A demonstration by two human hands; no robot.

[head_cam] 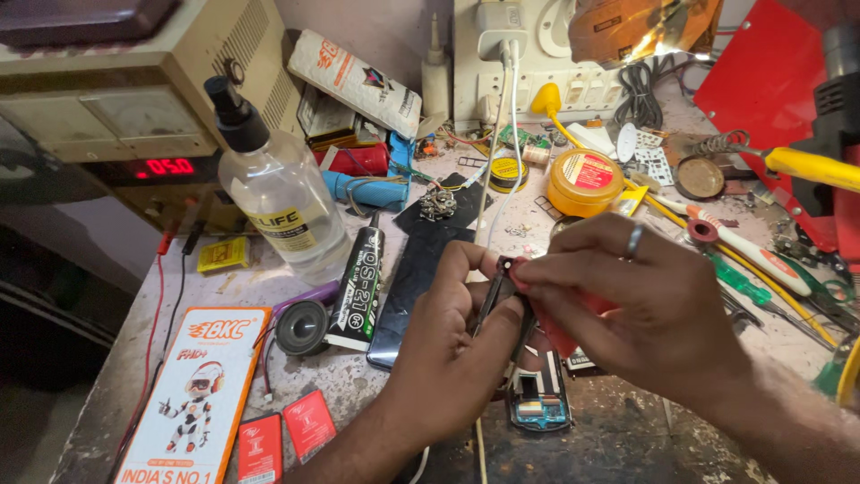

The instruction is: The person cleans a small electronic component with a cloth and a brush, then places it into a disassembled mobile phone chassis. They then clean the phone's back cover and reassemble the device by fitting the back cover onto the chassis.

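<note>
While both hands work close together over the desk (107,358), the left hand (448,350) pinches a small dark phone part (499,289); the right hand (645,305) closes on a red pick (560,333) pressed against it. An opened phone (539,403) lies just below. A slip could likely gouge the exposed board, or knock the glue tube (358,287) nearby.

Orange box (199,394) front-left; red display (169,167).

Bright, even light; sharp centre, edges warped.
</note>
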